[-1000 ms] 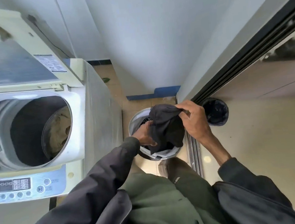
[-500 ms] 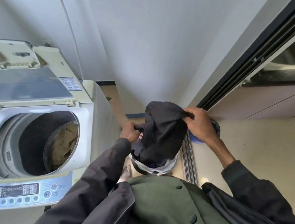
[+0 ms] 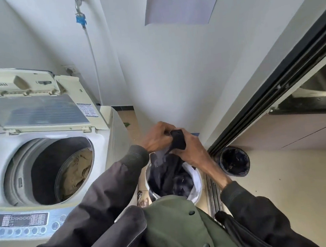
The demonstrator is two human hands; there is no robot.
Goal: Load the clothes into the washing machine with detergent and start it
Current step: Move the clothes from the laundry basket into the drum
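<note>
Fingers (image 3: 165, 127) of the left hand (image 3: 156, 138) and right hand (image 3: 190, 150) pinch a dark garment (image 3: 178, 140) over the basket (image 3: 197, 180); it should lift clear before swinging to the drum (image 3: 43, 167).

Washing machine (image 3: 99, 151): at my left.
Basket (image 3: 195, 175): right of it, before me.
Clothes (image 3: 170, 175): in basket.
Bin (image 3: 233, 162): right of basket.

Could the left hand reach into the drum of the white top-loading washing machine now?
Probably yes: the cream folding lid stands raised, the round drum mouth is open, and nothing stands between. The left hand, though, grips a black cloth garment with the right hand.
</note>
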